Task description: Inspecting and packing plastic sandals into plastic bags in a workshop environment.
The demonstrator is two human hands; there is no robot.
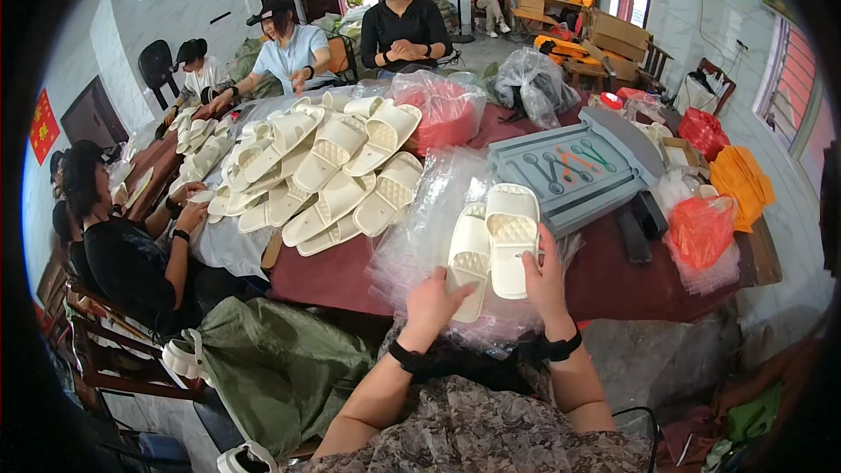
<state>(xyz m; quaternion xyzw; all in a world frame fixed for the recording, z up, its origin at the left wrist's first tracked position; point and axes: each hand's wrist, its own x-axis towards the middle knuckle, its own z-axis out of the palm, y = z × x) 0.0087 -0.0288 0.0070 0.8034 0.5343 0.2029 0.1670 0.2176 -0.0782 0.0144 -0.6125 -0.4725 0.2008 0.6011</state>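
The left hand [432, 301] clasps the heel of one cream moulded-foam slipper [469, 261] with a waffle-textured insole; the right hand [543, 278] grips its twin [512, 237]. Both lie side by side on a crinkly stack of clear plastic bags [429, 219], beside a heap of matching slippers [324, 175] on the maroon tabletop [613, 276].

Slipper heap [324, 171] left, grey tray [569, 171] right
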